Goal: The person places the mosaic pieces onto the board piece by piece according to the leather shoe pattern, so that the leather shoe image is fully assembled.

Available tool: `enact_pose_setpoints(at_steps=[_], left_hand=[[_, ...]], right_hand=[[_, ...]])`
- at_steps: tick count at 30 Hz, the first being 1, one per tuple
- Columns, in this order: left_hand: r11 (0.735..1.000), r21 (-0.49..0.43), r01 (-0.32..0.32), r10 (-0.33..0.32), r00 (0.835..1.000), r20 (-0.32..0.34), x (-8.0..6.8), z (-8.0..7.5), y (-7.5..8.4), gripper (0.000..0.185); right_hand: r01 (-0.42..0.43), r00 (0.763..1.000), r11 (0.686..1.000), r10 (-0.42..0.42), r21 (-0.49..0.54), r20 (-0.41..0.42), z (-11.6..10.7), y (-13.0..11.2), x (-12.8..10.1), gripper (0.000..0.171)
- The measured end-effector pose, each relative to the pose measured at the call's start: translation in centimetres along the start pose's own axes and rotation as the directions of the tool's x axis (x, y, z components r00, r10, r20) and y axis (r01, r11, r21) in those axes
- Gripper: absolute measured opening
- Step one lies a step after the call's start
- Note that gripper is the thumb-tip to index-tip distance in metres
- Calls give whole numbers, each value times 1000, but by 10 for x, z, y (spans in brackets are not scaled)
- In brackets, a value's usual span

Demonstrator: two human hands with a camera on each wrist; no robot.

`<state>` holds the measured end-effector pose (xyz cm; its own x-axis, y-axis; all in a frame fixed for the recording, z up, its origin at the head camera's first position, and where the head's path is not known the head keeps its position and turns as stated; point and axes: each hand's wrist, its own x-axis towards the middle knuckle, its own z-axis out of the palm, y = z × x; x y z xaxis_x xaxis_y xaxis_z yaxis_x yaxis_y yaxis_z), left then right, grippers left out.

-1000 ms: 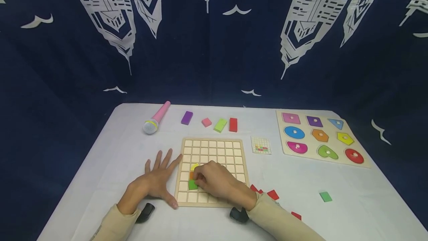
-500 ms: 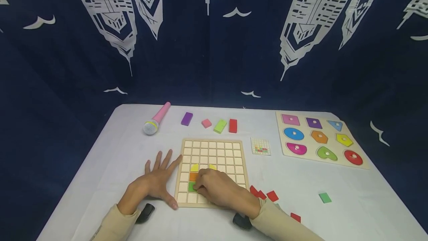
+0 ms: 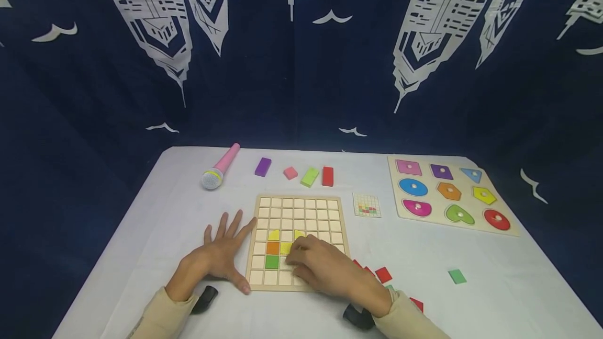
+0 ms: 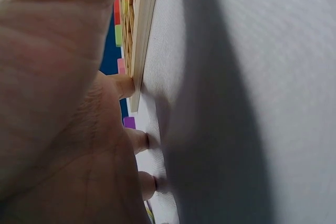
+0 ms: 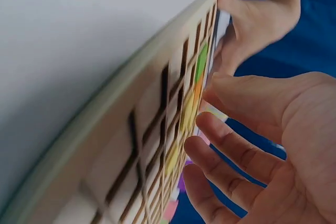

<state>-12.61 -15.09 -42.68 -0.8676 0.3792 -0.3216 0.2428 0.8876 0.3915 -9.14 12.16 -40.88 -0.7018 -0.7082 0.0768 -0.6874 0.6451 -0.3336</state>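
A wooden grid board (image 3: 300, 214) lies on the white table. In its left part sit a green tile (image 3: 271, 262) and an orange tile (image 3: 272, 248). Above the orange one is a yellow piece (image 3: 274, 235), with a yellow tile (image 3: 285, 247) to its lower right and another yellow piece (image 3: 299, 234) partly behind the right hand. My left hand (image 3: 218, 253) is spread flat, thumb and index finger at the board's left edge. My right hand (image 3: 330, 270) hovers over the board's lower middle. Its fingers (image 5: 207, 153) are loosely bent with nothing between them.
Several red tiles (image 3: 383, 274) lie right of the board, and a green tile (image 3: 457, 276) farther right. Behind stand a pink toy microphone (image 3: 226, 158), a purple block (image 3: 263, 167) and a red block (image 3: 327, 176). A pattern card (image 3: 367, 205) and a shape puzzle (image 3: 433, 213) are at right.
The right hand has drawn back to the right and its fingers have loosened. The green, orange and yellow tiles on the board have come into fuller view. The left hand stays put.
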Motion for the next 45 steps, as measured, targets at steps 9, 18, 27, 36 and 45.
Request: enact_pose_setpoints(at_steps=[9,18,27,36,45], left_hand=[[1000,-2,8,-8,1000,-1,1,0,-1,154],[1000,-13,4,-4,1000,-4,2,1,0,153],[1000,5,14,-14,1000,2,2,2,1,153],[1000,16,18,-18,1000,2,2,1,-1,154],[1000,-4,1,-1,1000,-4,2,2,0,153]], right_hand=[[-109,994,989,106,102,36,-23,35,-34,17],[-209,977,951,192,230,93,-44,72,-79,22],[-347,937,908,327,237,122,-50,106,-116,40],[-423,903,827,351,371,246,-48,122,-124,40],[-432,898,815,348,386,270,-44,125,-121,34]])
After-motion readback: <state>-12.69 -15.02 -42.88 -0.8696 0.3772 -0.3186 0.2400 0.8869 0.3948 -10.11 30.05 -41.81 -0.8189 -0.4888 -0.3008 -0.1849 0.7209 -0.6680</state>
